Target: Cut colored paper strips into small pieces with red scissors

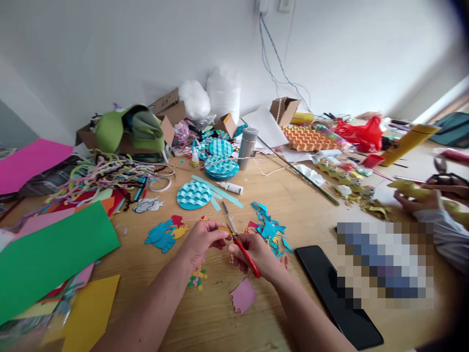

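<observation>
My right hand [258,252] is closed around red-handled scissors [251,260], whose metal blades point away from me. Between the thumb and fingers of my left hand [201,240] is a small piece of yellow paper [223,229], right beside the blades. Whether the blades touch the paper is hard to make out. Left of my hands lie blue fish-shaped cutouts [161,235], a yellow fish cutout [180,231] and a red one [177,220]. Blue paper scraps [271,229] are heaped to the right. Below my hands are small coloured paper dots [198,278] and a pink paper piece [244,295] with a scalloped edge.
A black phone [335,293] lies at the right. Wavy blue paper discs [194,194], a glue bottle [233,188] and a grey flask [248,149] stand farther back. Green card [62,254] covers the left side. Another person's hand [421,201] works at far right.
</observation>
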### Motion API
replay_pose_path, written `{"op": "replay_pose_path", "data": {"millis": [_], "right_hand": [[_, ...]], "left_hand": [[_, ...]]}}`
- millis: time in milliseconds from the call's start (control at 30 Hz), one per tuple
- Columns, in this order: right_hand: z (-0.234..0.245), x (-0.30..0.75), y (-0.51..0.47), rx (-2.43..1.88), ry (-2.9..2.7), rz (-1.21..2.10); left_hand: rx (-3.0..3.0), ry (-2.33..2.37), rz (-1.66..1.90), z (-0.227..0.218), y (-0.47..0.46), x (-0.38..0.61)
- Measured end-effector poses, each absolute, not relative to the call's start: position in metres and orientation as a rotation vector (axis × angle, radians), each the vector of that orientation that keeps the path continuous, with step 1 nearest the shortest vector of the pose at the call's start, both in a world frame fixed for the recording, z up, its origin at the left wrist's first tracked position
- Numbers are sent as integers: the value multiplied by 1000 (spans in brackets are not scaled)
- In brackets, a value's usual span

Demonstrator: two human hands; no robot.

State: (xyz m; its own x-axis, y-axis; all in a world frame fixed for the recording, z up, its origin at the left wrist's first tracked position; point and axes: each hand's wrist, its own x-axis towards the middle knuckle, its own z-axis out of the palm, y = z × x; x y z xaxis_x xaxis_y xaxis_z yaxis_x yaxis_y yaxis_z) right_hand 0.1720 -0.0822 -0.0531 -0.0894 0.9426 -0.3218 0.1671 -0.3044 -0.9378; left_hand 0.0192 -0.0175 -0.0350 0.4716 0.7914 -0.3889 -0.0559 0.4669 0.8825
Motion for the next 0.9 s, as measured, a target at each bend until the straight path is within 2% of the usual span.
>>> {"op": "replay_pose_path", "data": {"millis": [900], "right_hand": [[-55, 173, -80, -1461, -1222, 1488]], "left_hand": [[842, 880, 742, -45, -25, 30]]}}
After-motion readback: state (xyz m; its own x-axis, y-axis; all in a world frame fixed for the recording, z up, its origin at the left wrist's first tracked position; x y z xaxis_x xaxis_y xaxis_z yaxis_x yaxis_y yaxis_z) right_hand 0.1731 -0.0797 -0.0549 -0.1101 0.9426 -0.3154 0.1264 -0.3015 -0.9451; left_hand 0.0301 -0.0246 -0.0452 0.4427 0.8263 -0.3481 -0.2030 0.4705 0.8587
